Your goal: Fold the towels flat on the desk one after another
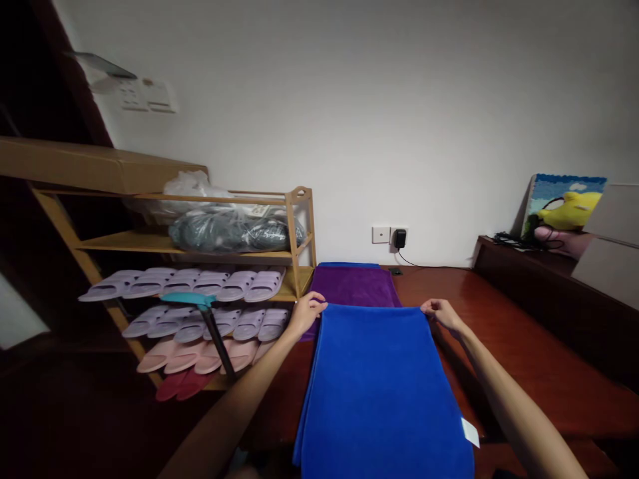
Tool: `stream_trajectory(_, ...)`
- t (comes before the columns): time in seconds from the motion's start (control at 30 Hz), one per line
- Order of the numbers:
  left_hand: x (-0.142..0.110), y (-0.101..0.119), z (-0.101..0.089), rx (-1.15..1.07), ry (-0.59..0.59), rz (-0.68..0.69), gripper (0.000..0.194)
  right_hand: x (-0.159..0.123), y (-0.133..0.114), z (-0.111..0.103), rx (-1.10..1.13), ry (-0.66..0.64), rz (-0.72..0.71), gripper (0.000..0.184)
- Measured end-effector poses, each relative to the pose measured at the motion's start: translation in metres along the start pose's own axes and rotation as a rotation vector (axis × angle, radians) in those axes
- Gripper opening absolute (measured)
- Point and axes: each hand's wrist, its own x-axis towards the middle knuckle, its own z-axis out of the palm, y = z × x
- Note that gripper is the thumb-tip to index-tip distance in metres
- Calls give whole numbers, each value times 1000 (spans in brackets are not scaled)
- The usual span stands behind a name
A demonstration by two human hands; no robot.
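Observation:
A blue towel [382, 386], folded in layers, stretches toward me over the wooden table. My left hand [308, 313] pinches its far left corner, and my right hand [443, 314] pinches the far right corner. Between the two hands the far edge is pulled straight. A white tag [470, 432] sticks out from the towel's right side. Behind it lies a purple towel [349, 283], partly covered by the blue one, with another blue edge [349, 265] showing beyond it by the wall.
To the left stands a wooden rack [294, 239] with rows of lilac slippers [194, 283], pink slippers [184, 354] and a plastic-wrapped bundle [234, 229]. A black plug [400, 238] sits in the wall socket. A picture [569, 206] rests on the raised ledge at right of the reddish table [524, 359].

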Motion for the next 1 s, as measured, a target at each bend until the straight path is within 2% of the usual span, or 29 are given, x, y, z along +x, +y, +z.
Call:
stream_trajectory(0.17, 22, -12, 2, 89, 27, 17, 29, 28, 8, 9, -62, 55, -9, 28)
stream_trajectory(0.33, 44, -24, 5, 275, 64, 27, 20, 52, 13, 19, -198, 120, -19, 21)
stream_trajectory(0.5, 43, -23, 13, 530, 38, 88, 14, 55, 14, 32, -410, 134, -10, 21)
stream_trajectory(0.57, 33, -18, 22, 608, -10, 155, 24, 48, 11, 42, -486, 134, -49, 32)
stream_trajectory(0.63, 21, -13, 35, 650, -116, 236, 34, 37, 8, 55, -532, 88, -129, 46)
stream_trajectory(0.73, 6, -11, 54, 800, -385, 374, 48, 23, 4, 73, -646, -153, -292, 60)
stream_trajectory(0.8, 1, -14, 62, 922, -505, 411, 55, 17, 4, 81, -739, -293, -328, 63)
stream_trajectory(0.87, 0, -18, 65, 981, -523, 399, 58, 15, 6, 85, -793, -325, -308, 66)
stream_trajectory(1.0, 3, -21, 65, 999, -521, 386, 57, 15, 6, 87, -841, -282, -312, 67)
